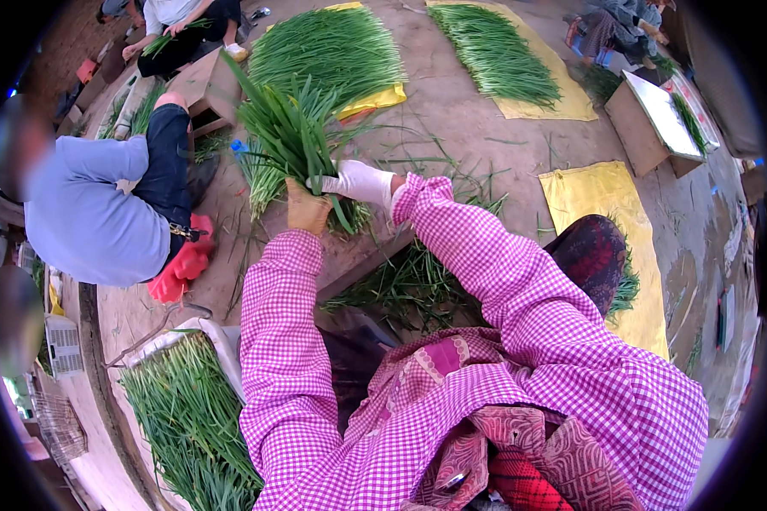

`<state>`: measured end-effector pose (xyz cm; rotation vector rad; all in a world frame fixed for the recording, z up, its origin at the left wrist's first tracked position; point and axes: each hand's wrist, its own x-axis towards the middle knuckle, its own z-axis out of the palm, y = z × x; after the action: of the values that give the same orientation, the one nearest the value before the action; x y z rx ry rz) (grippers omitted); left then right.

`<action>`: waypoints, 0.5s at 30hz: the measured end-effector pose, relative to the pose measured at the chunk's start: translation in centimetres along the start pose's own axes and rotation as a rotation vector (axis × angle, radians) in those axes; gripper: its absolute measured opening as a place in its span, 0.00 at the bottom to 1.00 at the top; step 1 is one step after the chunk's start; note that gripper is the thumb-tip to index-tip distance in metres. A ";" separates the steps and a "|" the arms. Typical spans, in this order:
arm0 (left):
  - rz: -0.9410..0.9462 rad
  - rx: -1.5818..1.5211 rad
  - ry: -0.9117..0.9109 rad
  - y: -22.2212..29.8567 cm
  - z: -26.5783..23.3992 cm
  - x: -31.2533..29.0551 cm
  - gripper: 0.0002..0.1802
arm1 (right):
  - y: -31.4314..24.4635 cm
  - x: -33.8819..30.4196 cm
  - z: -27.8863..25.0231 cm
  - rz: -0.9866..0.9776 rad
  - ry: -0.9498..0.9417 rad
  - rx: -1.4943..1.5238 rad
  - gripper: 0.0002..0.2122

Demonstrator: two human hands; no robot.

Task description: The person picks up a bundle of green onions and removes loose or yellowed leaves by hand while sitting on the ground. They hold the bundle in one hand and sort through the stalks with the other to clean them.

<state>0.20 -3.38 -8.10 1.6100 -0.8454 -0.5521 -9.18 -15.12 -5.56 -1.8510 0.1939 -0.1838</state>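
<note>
A bunch of long green garlic chives [291,140] stands between my hands, its leaves fanning up and away from me. My left hand [308,209], in a tan glove, is closed around the lower part of the bunch. From the right side my right hand [362,181], in a white glove, presses its closed fingers against the bunch, with a leaf under the thumb. Paler stalks [266,183] show beside and behind the bunch. Below my hands, loose cut leaves [409,285] lie scattered by a low wooden edge [368,260].
Chives are spread in a large layer [328,55] ahead, and another lies on a yellow sheet [571,98] at the far right. A packed crate of chives [192,409] stands at my left. A person in light blue [102,204] sits close on the left. A wooden stand [648,128] is at the right.
</note>
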 end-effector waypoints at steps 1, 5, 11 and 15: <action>0.061 0.101 0.061 -1.0 -0.9 0.5 0.40 | -1.8 0.3 0.1 0.059 -0.092 -0.066 0.32; 0.168 -0.046 0.135 -1.4 0.4 1.2 0.37 | -4.8 0.2 -1.8 0.093 -0.246 -0.485 0.33; 0.279 -0.263 0.100 4.2 -0.9 0.8 0.20 | -6.5 -2.1 -3.0 0.095 0.079 -0.228 0.25; 0.119 -0.620 0.102 8.2 -1.6 -0.6 0.17 | -3.1 -4.3 -3.1 -0.180 0.298 -0.213 0.27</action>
<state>-0.83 -2.38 0.14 1.0054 -0.6078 -0.5725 -13.92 -16.14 -1.79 -2.0470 0.2607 -0.5856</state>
